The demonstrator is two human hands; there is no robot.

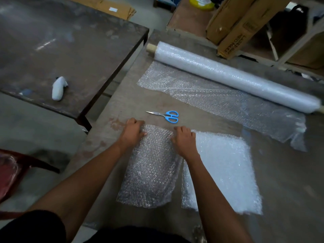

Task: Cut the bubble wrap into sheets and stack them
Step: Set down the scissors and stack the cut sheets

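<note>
a cut bubble wrap sheet [150, 171] lies flat on the brown surface [122, 106], just in front of the person. both hands grip its far edge: the left hand [133, 131] curls its fingers over the far left corner, and the right hand [184, 137] curls over the far right corner, so the two hands stand apart with the sheet's width between them. just to the right of this sheet, touching or nearly touching its edge, sits a whiter stack of cut sheets [222, 171]. beyond the hands, blue-handled scissors [165, 115] lie on the surface, blades together and pointing left. farther back, the bubble wrap roll [233, 76] lies across the surface on a cardboard core, with a loose unrolled length [219, 100] spread toward the person. to the left stands a second dark table [52, 41] carrying a small white bottle [58, 88]. cardboard boxes [235, 27] lean behind the roll.
</note>
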